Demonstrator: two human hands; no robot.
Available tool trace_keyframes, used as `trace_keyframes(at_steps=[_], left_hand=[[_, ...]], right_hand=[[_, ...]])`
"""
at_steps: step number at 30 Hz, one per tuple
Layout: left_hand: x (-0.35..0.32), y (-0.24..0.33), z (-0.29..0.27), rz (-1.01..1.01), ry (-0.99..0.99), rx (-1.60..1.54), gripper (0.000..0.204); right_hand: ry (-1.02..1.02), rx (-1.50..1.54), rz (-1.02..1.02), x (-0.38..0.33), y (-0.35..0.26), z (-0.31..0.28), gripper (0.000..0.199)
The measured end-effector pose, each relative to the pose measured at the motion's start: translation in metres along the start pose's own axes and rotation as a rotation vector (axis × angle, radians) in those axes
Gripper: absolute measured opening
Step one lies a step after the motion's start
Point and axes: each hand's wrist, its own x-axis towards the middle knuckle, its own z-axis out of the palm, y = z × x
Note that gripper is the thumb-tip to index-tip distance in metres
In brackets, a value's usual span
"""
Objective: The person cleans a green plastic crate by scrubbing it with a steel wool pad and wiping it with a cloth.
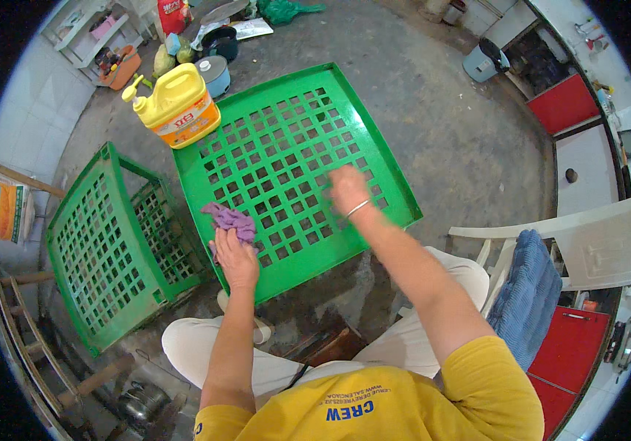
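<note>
A large green plastic lattice panel (pixel 286 125) lies flat on the concrete floor in front of me. My left hand (pixel 234 257) presses a crumpled purple cloth (pixel 231 219) onto the panel's near left part. Over the panel's right middle, my right hand (pixel 347 189) appears blurred with fingers spread, a thin bangle on the wrist, and nothing in it. A yellow jug (pixel 177 105) with an orange label stands on the panel's far left corner.
A green lattice crate (pixel 102 242) stands tilted at left. Pots, bowls and bags (pixel 212 44) crowd the far floor. At right stands a white plastic chair (pixel 594 242) with a blue towel (pixel 525 294). Red cabinet doors (pixel 565 103) line the right wall; a wooden ladder (pixel 29 323) lies lower left.
</note>
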Motion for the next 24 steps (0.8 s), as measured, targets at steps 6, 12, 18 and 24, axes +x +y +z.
trace_keyframes(at_steps=[6,12,18,24], left_hand=[[0.002,0.003,0.001,0.006,-0.004,0.003,0.047],[0.002,0.001,0.001,0.017,-0.010,0.008,0.047],[0.003,0.001,0.000,0.015,-0.016,0.023,0.046],[0.004,0.004,-0.001,0.004,0.005,0.002,0.045]], right_hand=[[0.184,0.018,0.266,-0.010,0.039,-0.010,0.012],[0.082,0.316,-0.113,-0.062,-0.144,0.019,0.005],[-0.026,0.038,-0.174,-0.049,-0.066,-0.004,0.009],[0.008,0.046,0.257,-0.049,0.060,-0.038,0.020]])
